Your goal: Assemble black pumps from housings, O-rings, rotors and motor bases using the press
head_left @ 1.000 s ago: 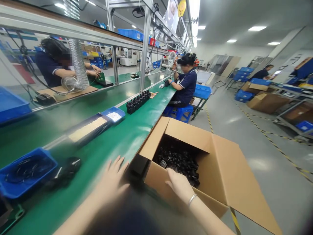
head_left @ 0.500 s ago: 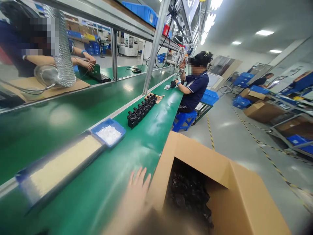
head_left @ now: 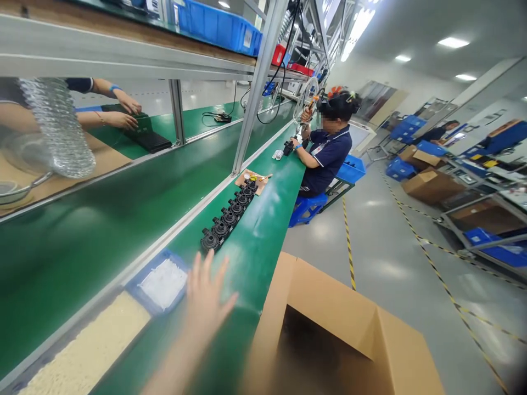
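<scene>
Green bench (head_left: 263,230) lies bare between left hand (head_left: 206,299) and black parts (head_left: 228,216).

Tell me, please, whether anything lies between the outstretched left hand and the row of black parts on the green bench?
Nothing visible does. The left hand is open above bare green bench, with the row of black parts just beyond its fingertips. The blue tray sits off to its left.

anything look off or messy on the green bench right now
Nothing stands out. The black parts stand upright in a tidy row on the green bench, the small blue tray sits flat with its white pieces inside, and the left hand reaches over the bench with spread fingers, holding nothing.
</scene>
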`<state>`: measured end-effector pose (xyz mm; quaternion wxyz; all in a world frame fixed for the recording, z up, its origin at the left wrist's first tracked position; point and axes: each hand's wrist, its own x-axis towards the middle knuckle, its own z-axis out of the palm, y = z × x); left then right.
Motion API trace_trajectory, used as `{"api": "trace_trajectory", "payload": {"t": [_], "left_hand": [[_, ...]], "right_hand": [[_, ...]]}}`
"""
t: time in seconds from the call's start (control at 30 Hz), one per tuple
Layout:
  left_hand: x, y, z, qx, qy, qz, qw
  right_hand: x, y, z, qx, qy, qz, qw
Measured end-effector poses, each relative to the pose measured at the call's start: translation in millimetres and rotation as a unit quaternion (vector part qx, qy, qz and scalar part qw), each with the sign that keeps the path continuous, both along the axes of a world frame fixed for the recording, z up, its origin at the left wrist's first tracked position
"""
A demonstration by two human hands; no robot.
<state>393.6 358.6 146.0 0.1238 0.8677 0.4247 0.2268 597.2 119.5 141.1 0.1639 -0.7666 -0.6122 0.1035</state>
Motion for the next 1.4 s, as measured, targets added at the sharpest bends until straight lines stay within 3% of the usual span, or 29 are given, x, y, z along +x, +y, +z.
{"api": "trace_trajectory", "payload": {"t": [0.07, 0.13, 0.23, 0.37, 0.43, 0.53, 0.63, 0.73, 0.97, 1.07, 1.2, 1.3, 1.4], "left_hand": [[5, 42, 16.3, 0.0, 0.012, 0.014, 1.0], [12, 73, 22.7, -0.023, 0.042, 0.019, 0.999], [26, 101, 20.5, -0.076, 0.1, 0.02, 0.992], [41, 123, 8.2, -0.113, 0.139, 0.004, 0.984], [44, 132, 1.5, -0.128, 0.135, -0.014, 0.982], [46, 143, -6.8, -0.138, 0.115, -0.042, 0.983], [47, 148, -11.2, -0.142, 0.106, -0.047, 0.983], [48, 147, -12.2, -0.144, 0.103, -0.04, 0.983], [62, 119, -12.4, -0.172, 0.111, -0.056, 0.977], [82, 105, -11.7, -0.183, 0.124, -0.063, 0.973], [121, 96, -11.5, -0.169, 0.126, -0.065, 0.975], [153, 97, -13.5, -0.144, 0.11, -0.061, 0.982], [183, 102, -16.1, -0.125, 0.101, -0.054, 0.986]], "right_hand": [[26, 38, 16.5, 0.016, 0.012, -0.004, 1.0], [56, 102, 30.1, 0.038, 0.021, -0.016, 0.999], [100, 233, 40.4, 0.07, 0.023, -0.045, 0.996], [131, 392, 33.0, 0.054, 0.03, -0.053, 0.997], [135, 442, 22.7, 0.038, 0.036, -0.064, 0.997], [140, 484, 4.9, 0.016, 0.039, -0.072, 0.997], [147, 498, -10.6, 0.005, 0.033, -0.064, 0.997], [155, 493, -20.5, 0.011, 0.019, -0.062, 0.998], [176, 438, -28.6, 0.035, 0.004, -0.077, 0.996], [196, 418, -29.3, 0.035, 0.016, -0.088, 0.995], [231, 412, -25.0, 0.048, 0.052, -0.1, 0.992], [254, 410, -19.9, 0.086, 0.092, -0.126, 0.984], [256, 393, -20.7, 0.143, 0.131, -0.176, 0.965]]}}
